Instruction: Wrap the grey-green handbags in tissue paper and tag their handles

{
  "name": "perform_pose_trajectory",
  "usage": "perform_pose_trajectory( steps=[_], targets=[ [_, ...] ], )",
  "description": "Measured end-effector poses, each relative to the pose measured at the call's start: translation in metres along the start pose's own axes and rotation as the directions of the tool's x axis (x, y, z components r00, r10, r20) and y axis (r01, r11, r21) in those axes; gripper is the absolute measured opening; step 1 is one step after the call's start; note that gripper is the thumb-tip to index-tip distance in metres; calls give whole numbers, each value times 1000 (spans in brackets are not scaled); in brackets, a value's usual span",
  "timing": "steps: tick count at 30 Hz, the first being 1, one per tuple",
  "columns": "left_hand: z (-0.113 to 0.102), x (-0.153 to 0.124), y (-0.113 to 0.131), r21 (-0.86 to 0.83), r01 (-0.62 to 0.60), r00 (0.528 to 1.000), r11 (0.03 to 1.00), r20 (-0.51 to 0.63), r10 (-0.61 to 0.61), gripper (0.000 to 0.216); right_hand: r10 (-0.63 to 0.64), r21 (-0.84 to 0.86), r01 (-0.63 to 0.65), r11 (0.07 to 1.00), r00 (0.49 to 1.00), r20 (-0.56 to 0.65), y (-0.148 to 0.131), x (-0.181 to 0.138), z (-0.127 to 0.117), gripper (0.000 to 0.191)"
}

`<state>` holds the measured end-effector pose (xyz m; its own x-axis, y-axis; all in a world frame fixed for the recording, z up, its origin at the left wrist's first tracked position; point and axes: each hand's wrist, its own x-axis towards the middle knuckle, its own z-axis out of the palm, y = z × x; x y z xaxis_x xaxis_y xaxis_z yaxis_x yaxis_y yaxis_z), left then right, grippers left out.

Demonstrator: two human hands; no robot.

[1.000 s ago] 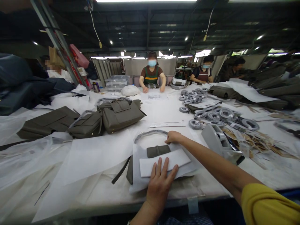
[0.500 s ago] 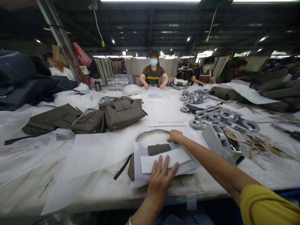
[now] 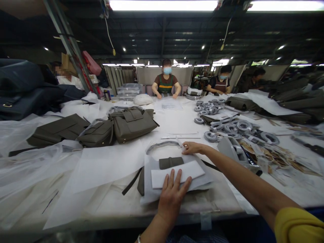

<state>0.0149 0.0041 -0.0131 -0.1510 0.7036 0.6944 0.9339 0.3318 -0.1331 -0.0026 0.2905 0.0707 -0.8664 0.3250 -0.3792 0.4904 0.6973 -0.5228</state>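
A dark olive handbag (image 3: 141, 182) lies before me at the table's front edge, mostly covered by thin white tissue paper (image 3: 149, 199). Its flap tab (image 3: 171, 162) shows through above a folded white foam sheet (image 3: 162, 179). My left hand (image 3: 174, 194) rests flat on that sheet with fingers spread. Above the bag arches its plastic-wrapped handle (image 3: 159, 145). At the handle's right end my right hand (image 3: 192, 147) is closed in a pinch on a thin whitish strip (image 3: 180, 143); whether it also grips the handle, I cannot tell.
Several olive bags (image 3: 135, 125) lie to the left beside white paper sheets (image 3: 106, 165). On the right are wrapped coiled straps (image 3: 243, 126), a grey tape dispenser (image 3: 231, 152) and a pile of tags (image 3: 280, 157). Across the table a co-worker (image 3: 165, 82) handles something.
My right hand has shifted slightly, and a whitish strip now sticks up from its fingers. A dark strap shows beneath my right forearm. My left hand stays on the foam sheet.
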Motion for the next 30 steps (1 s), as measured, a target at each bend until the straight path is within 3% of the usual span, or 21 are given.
perform_pose_trajectory(
  steps=[3,6,14,19,24,30],
  targets=[
    [-1,1,0,6,-2,1000,1000,-1,2,55,-82,107,76,991,995,52,7,-2,-8,50],
    [-1,1,-1,15,1,1000,1000,13,-1,54,-130,167,117,979,989,73,13,3,-15,49],
    [11,-1,1,2,24,994,1000,-104,-24,46,-169,146,174,974,985,-44,19,35,-9,33],
    [8,-1,0,17,10,999,1000,-47,-9,50,-204,180,196,964,979,25,18,40,-12,39],
    [7,0,-1,11,7,999,1000,-47,-6,49,-220,255,180,950,966,137,19,39,-20,58],
    [10,0,0,4,16,999,1000,-39,-15,50,-223,319,192,928,973,64,17,43,-12,48]
  ],
)
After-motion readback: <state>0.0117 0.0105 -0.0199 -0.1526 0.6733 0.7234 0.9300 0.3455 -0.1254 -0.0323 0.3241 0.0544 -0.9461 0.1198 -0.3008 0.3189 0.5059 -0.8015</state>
